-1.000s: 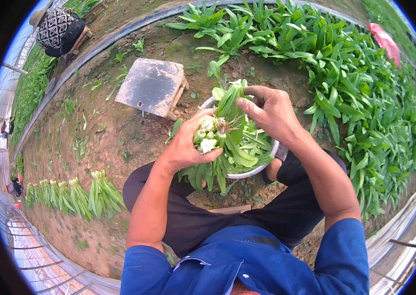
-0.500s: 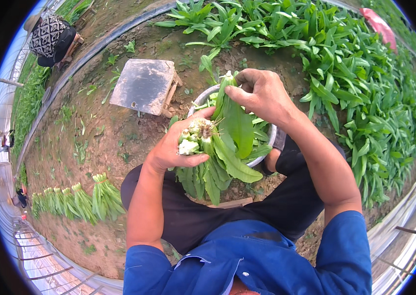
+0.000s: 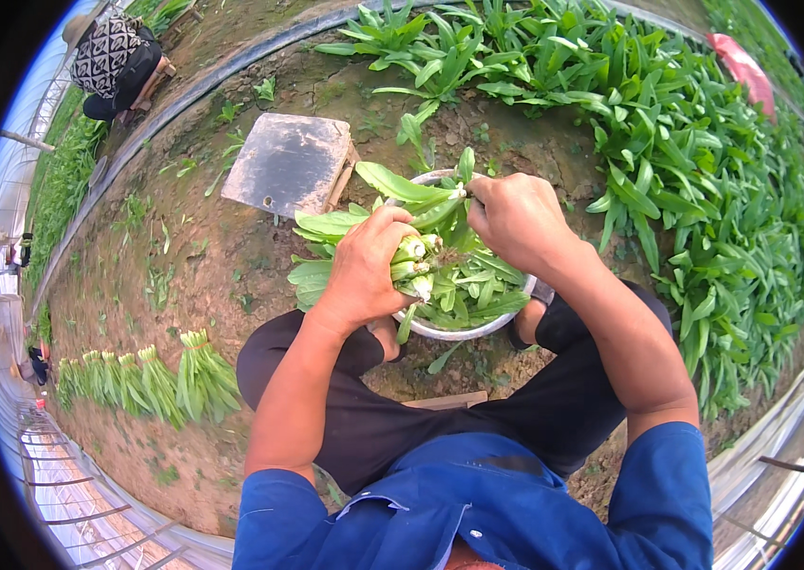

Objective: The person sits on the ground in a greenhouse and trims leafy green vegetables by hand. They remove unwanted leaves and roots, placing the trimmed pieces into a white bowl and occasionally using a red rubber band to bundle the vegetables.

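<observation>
- Far left, on bare soil: a row of bundled cut greens [image 3: 141,385] laid side by side, stem ends all one way, well apart from the person.
- Upper left: another person in a patterned top [image 3: 117,57] crouches by the bed edge; their hands are not visible.
- Left of centre: a small flat wooden stool [image 3: 290,163] sits on the soil, just beside the basin.
- Left hand [image 3: 364,275]: fingers wrapped tight round a bunch of leafy greens [image 3: 416,261], pale cut stem bases pointing right, leaves fanning out to the left over the soil.
- Centre, on the ground between the knees: a round pale basin [image 3: 459,330]. It holds loose green leaves and stalks, heaped above the rim; how deep the pile goes cannot be told.
- Right hand [image 3: 520,220]: fingers closed narrow on a single long leaf [image 3: 402,185], the pinch hidden under the knuckles, held just above the bunch.
- Step, as I judge it: trimming or gathering the bunch over the basin, with stems being evened up. The next move likely calls for keeping the left grip firm while the right strips or adds the leaf cleanly.
- Right: a dense standing bed of greens [image 3: 706,190] still in the ground; a pink cloth [image 3: 744,71] lies at its far edge.
</observation>
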A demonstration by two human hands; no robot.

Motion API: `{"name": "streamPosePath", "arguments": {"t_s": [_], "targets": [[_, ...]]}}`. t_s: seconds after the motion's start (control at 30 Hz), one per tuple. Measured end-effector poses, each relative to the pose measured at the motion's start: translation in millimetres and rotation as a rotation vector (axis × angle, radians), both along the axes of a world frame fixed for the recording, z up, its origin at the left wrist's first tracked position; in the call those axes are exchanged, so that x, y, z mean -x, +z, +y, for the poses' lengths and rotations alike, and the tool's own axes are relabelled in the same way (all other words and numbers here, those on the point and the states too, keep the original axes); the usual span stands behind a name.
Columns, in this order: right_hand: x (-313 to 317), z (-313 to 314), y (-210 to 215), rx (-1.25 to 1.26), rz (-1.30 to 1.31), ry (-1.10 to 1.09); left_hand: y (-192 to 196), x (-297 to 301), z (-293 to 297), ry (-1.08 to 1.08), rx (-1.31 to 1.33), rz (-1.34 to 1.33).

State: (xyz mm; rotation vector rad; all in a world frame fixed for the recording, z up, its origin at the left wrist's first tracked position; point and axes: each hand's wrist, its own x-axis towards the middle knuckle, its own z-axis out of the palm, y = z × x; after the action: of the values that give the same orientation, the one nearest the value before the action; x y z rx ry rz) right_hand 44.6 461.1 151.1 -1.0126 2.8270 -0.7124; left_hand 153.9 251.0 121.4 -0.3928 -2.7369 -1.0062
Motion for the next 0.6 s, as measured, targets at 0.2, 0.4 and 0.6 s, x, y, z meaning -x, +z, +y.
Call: {"name": "streamPosePath", "arguments": {"t_s": [0.2,0.4,0.6], "targets": [[18,15,3,0.186,0.211,-0.176,10,-6,-1,0.119,0.212,0.206],[20,27,4,0.218,-0.038,-0.132,7,-6,3,0.234,0.360,0.498],[-3,12,6,0.567,-0.470,0.138,10,-8,12,0.293,0.323,0.530]]}}
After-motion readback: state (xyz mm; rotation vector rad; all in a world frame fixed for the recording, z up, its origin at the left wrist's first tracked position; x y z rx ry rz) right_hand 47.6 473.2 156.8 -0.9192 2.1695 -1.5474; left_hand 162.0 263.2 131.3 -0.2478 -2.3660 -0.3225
